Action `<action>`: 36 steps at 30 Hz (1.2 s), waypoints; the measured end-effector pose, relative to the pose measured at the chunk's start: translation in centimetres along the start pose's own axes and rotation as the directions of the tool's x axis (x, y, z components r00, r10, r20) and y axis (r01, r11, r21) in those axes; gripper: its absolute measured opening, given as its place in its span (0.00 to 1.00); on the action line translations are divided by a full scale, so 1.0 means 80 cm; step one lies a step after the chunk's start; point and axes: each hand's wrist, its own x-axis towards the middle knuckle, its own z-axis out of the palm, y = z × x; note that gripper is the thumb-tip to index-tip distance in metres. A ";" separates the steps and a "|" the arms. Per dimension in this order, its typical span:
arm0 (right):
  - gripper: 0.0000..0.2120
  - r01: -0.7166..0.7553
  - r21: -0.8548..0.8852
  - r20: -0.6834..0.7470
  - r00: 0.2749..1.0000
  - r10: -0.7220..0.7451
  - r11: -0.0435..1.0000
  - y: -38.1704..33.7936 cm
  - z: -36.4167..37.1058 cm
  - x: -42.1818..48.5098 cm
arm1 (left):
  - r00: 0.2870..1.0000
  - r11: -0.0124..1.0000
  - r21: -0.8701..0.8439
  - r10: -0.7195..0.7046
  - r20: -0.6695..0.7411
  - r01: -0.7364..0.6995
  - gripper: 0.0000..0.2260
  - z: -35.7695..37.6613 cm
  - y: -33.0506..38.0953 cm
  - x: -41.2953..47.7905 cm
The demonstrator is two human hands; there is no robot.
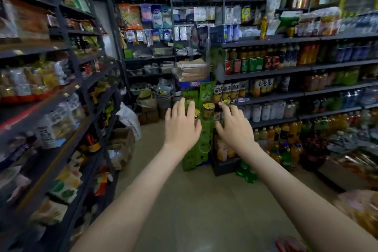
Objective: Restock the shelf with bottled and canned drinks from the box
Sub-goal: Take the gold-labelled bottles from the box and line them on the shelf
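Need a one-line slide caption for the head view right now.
Left hand and right hand, both open and empty, reach toward stacked green packs beside the drinks shelf.

Snack shelves [41, 92] line the left, drink shelves [306, 67] the right, with stacked crates [196, 129] between at the aisle's end.

We see cans [252, 65] red and green; bottles [308, 53] orange; cartons [204, 141] bright green with yellow print; the shelf [266, 75] dark grey; the floor [204, 200] a dull beige.
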 end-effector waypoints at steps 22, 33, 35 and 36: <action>0.27 -0.689 -0.245 -0.157 0.723 0.673 0.682 0.442 0.209 0.317 | 0.734 0.694 -0.410 0.674 0.084 -0.591 0.28 0.476 0.219 0.507; 0.26 -0.780 -0.342 -0.181 0.602 0.778 0.524 0.716 0.228 0.414 | 0.620 0.528 -0.530 0.785 0.005 -0.664 0.27 0.639 0.454 0.683; 0.27 -0.790 -0.343 -0.165 0.584 0.795 0.509 0.758 0.233 0.433 | 0.614 0.525 -0.537 0.789 0.017 -0.660 0.27 0.665 0.489 0.711; 0.27 -0.794 -0.344 -0.157 0.574 0.803 0.501 0.778 0.237 0.442 | 0.608 0.524 -0.539 0.794 0.027 -0.660 0.28 0.679 0.507 0.724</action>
